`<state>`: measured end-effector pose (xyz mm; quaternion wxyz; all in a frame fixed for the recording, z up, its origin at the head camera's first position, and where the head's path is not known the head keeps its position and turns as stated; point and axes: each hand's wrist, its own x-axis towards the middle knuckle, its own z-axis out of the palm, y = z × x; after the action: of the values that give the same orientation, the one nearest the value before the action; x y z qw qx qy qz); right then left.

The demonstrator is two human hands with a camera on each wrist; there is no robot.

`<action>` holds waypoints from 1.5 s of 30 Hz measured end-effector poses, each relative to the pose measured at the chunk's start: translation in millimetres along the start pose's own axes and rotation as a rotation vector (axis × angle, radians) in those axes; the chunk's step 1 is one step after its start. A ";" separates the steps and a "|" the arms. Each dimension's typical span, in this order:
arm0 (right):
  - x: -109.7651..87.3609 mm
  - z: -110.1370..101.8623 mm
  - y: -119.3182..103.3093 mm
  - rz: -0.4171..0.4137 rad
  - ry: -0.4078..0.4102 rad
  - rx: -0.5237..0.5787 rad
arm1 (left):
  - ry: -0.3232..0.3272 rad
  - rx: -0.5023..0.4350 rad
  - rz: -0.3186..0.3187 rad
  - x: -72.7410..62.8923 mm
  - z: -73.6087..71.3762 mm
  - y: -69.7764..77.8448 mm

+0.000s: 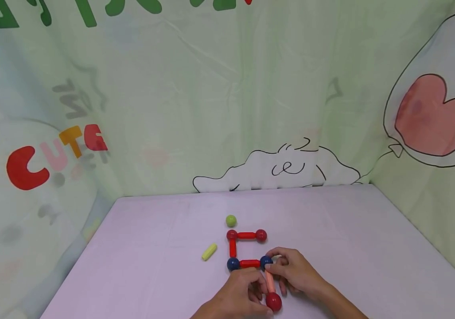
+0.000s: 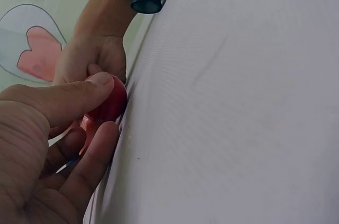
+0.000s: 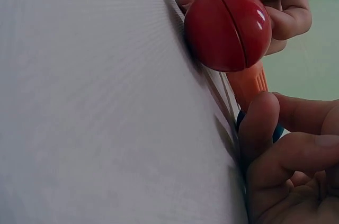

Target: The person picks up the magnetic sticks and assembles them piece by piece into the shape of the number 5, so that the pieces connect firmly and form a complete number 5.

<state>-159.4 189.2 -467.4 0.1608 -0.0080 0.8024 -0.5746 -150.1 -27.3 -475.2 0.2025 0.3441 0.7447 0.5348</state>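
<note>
A figure of balls and rods lies on the table. Its near right corner is a blue ball [image 1: 266, 261], which my right hand [image 1: 297, 272] pinches between thumb and fingers. From there a salmon-orange rod [image 1: 270, 281] runs toward me to a larger-looking red ball [image 1: 274, 301]. My left hand [image 1: 235, 294] holds that red ball, its thumb on the ball in the left wrist view. Red rods [image 1: 250, 263] link the blue ball to another blue ball [image 1: 233, 264], then up to a dark red ball [image 1: 231, 235] and across to a second dark red ball [image 1: 261, 235].
Beyond the figure sits a loose lime-green ball [image 1: 231, 220]. A pale yellow rod [image 1: 209, 251] lies to its left. The table [image 1: 163, 266] has a light lilac cover, and a printed curtain [image 1: 211, 110] hangs behind its far edge.
</note>
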 end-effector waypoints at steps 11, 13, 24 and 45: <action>1.3 0.9 -0.1 -0.002 0.008 -0.026 | 0.023 -0.034 -0.094 -5.6 -5.8 3.5; 1.4 1.0 -0.1 0.001 0.010 -0.026 | 0.038 -0.020 -0.122 -7.1 -7.7 5.2; 1.5 0.9 1.1 -0.006 -0.002 -0.011 | 0.109 0.147 -0.184 -11.9 -33.0 10.4; 2.9 1.6 -3.5 0.043 0.011 -0.014 | 0.536 0.525 -0.162 -17.3 -95.7 -27.4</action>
<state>-162.3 186.0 -465.3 0.1685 0.0113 0.8074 -0.5654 -210.6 -108.1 -468.8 -0.0527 0.1721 0.9077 0.3791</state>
